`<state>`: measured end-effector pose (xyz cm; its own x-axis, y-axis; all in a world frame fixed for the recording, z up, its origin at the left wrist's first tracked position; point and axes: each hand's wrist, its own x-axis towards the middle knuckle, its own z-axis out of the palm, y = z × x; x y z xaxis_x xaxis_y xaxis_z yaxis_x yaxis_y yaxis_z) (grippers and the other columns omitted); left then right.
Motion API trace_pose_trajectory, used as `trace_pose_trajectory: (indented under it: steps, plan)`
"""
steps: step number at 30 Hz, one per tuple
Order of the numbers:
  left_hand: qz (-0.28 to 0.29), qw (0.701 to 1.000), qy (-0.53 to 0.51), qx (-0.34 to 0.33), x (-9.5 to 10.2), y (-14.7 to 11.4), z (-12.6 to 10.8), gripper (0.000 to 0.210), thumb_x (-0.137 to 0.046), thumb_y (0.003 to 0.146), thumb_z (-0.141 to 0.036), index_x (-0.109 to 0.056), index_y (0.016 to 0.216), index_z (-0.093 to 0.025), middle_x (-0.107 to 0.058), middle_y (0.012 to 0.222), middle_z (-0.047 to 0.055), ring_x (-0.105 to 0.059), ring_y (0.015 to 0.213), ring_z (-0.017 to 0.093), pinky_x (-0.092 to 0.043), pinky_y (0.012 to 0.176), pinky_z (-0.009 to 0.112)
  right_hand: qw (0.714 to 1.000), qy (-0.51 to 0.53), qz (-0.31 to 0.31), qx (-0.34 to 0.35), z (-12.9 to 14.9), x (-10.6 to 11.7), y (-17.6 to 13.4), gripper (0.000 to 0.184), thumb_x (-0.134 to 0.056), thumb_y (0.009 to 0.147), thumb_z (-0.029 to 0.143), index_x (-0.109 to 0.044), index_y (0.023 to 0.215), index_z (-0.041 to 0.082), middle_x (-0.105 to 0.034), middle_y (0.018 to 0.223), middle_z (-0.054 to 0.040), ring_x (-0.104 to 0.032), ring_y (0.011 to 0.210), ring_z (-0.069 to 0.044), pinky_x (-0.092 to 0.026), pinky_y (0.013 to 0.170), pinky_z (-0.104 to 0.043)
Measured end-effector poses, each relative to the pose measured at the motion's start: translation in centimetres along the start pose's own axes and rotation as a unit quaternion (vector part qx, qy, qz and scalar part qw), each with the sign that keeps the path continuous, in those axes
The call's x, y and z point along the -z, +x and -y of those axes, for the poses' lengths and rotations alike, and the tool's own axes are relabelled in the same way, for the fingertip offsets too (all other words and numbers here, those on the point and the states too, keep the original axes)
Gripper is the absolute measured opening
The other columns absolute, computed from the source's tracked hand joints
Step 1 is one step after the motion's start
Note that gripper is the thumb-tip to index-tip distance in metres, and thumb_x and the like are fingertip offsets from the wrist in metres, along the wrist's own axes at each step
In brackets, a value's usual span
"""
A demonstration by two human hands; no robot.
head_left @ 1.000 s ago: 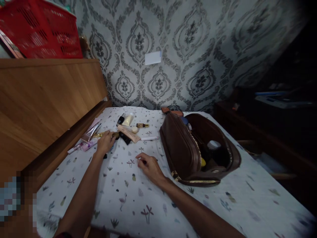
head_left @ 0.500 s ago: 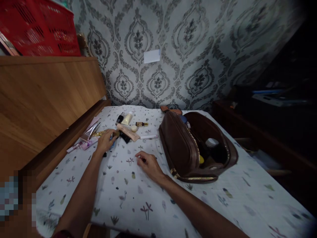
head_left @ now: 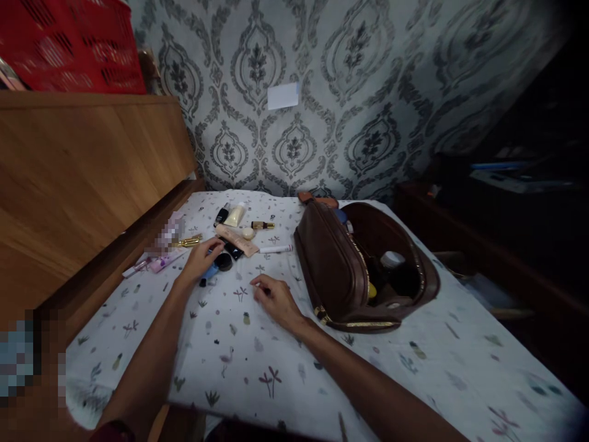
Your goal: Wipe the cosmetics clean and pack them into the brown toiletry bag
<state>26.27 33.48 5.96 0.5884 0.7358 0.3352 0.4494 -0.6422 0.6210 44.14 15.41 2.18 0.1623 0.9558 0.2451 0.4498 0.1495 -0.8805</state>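
Observation:
My left hand (head_left: 200,261) reaches over the cosmetics, its fingers loosely stretched and apart, with nothing gripped. Just beside its fingertips lies a dark round jar or compact (head_left: 224,262). A blue tube (head_left: 209,274) with a black cap lies partly under the fingers. My right hand (head_left: 278,302) rests on the tablecloth, fingers loosely bent and holding nothing. Beyond the hands are a beige tube (head_left: 237,239), a small cream-coloured round pot (head_left: 248,233) and a white pen-like stick (head_left: 276,249). A brown makeup bag (head_left: 334,270) stands unzipped to the right.
Farther back lie a cream tube (head_left: 235,215), a black bottle (head_left: 221,215) and a small gold-capped bottle (head_left: 262,225). A gold tube (head_left: 188,242) and a pink tube (head_left: 166,259) lie at left. A wooden panel (head_left: 92,153) borders the left; patterned wallpaper (head_left: 294,150) rises behind.
The round item that was at my left fingertips now lies on the cloth beside them, and the left fingers have loosened. My right hand stays in place. The view has tilted slightly.

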Motion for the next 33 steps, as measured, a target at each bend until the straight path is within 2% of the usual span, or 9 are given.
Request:
trace_pose_trajectory:
  steps: [3,8,13,16,20,24,27,30,33]
  plan:
    - [0.055,0.995,0.088,-0.015,-0.4,-0.5,-1.3,0.033,-0.055,0.087,-0.052,-0.068,0.098,-0.023,-0.073,0.099,0.005,-0.065,0.094,0.025,-0.047,0.083,0.034,1.000,0.001,0.001,-0.001,-0.1,0.0,0.1,0.017,-0.053,0.086,0.020,-0.069,0.092,0.018,-0.065,0.062,0.0025,-0.056,0.056,-0.013,-0.042,0.061,-0.023]
    - [0.123,0.947,0.295,-0.046,-1.4,-1.3,-4.0,0.031,-0.052,0.092,-0.044,-0.065,0.107,-0.020,-0.070,0.106,0.011,-0.065,0.097,0.028,-0.048,0.077,0.035,1.000,0.007,0.004,-0.001,-0.4,0.0,0.1,0.018,-0.051,0.087,0.021,-0.067,0.095,0.018,-0.064,0.064,0.0020,-0.057,0.059,-0.014,-0.042,0.062,-0.024]
    - [0.091,0.962,0.242,-0.085,-3.8,-2.1,-6.7,0.021,-0.048,0.095,-0.030,-0.065,0.095,-0.018,-0.069,0.095,0.007,-0.064,0.089,0.021,-0.048,0.080,0.030,1.000,0.000,-0.023,0.012,-0.5,0.0,0.2,0.034,-0.062,0.081,0.025,-0.061,0.114,0.019,-0.068,0.087,-0.0016,-0.058,0.068,-0.015,-0.046,0.065,-0.027]
    - [0.064,0.971,0.206,-0.099,-5.6,-2.6,-7.8,0.028,-0.038,0.098,-0.023,-0.063,0.088,-0.016,-0.066,0.095,0.009,-0.062,0.093,0.020,-0.048,0.083,0.031,0.999,0.000,-0.032,0.011,-0.8,-0.1,0.2,0.044,-0.067,0.077,0.026,-0.055,0.119,0.018,-0.067,0.102,-0.0053,-0.059,0.075,-0.016,-0.048,0.068,-0.029]
    - [0.058,0.991,0.103,-0.069,-6.6,-2.7,-7.8,0.036,-0.032,0.101,-0.031,-0.060,0.084,-0.016,-0.063,0.091,0.008,-0.061,0.088,0.020,-0.048,0.083,0.033,0.998,-0.023,-0.045,0.032,-1.3,-0.3,0.2,0.041,-0.068,0.078,0.027,-0.056,0.116,0.020,-0.066,0.105,-0.0065,-0.060,0.088,-0.021,-0.050,0.076,-0.033]
    - [0.086,0.995,0.015,-0.053,-5.0,-2.3,-6.8,0.039,-0.030,0.102,-0.039,-0.059,0.088,-0.017,-0.063,0.087,0.005,-0.060,0.087,0.019,-0.049,0.083,0.032,0.995,-0.077,-0.056,0.041,-1.6,-0.1,0.2,0.040,-0.069,0.077,0.023,-0.059,0.116,0.019,-0.063,0.110,-0.0095,-0.057,0.101,-0.026,-0.049,0.085,-0.040]
    - [0.167,0.983,-0.030,-0.072,-2.7,-2.3,-5.5,0.038,-0.052,0.093,-0.049,-0.056,0.115,-0.018,-0.062,0.114,0.008,-0.058,0.107,0.023,-0.047,0.095,0.036,0.992,-0.096,-0.063,0.042,-1.7,0.0,0.2,0.038,-0.067,0.077,0.019,-0.059,0.114,0.018,-0.063,0.110,-0.0096,-0.056,0.105,-0.027,-0.047,0.092,-0.043]
    - [0.249,0.964,0.013,-0.091,-1.0,-2.7,-4.4,0.072,-0.075,0.073,-0.048,-0.047,0.134,-0.022,-0.051,0.135,0.012,-0.047,0.125,0.031,-0.040,0.107,0.046,0.991,-0.104,-0.071,0.043,-1.7,-0.1,0.2,0.036,-0.068,0.077,0.018,-0.059,0.112,0.018,-0.064,0.111,-0.0091,-0.056,0.106,-0.027,-0.045,0.094,-0.044]
    - [0.273,0.957,0.051,-0.079,-0.6,-3.1,-4.3,0.058,-0.069,0.077,-0.038,-0.052,0.131,-0.023,-0.054,0.126,0.010,-0.049,0.122,0.031,-0.041,0.105,0.048,0.991,-0.113,-0.070,0.033,-1.5,-0.2,0.1,0.036,-0.069,0.076,0.016,-0.059,0.111,0.017,-0.064,0.111,-0.0097,-0.055,0.107,-0.027,-0.044,0.095,-0.043]
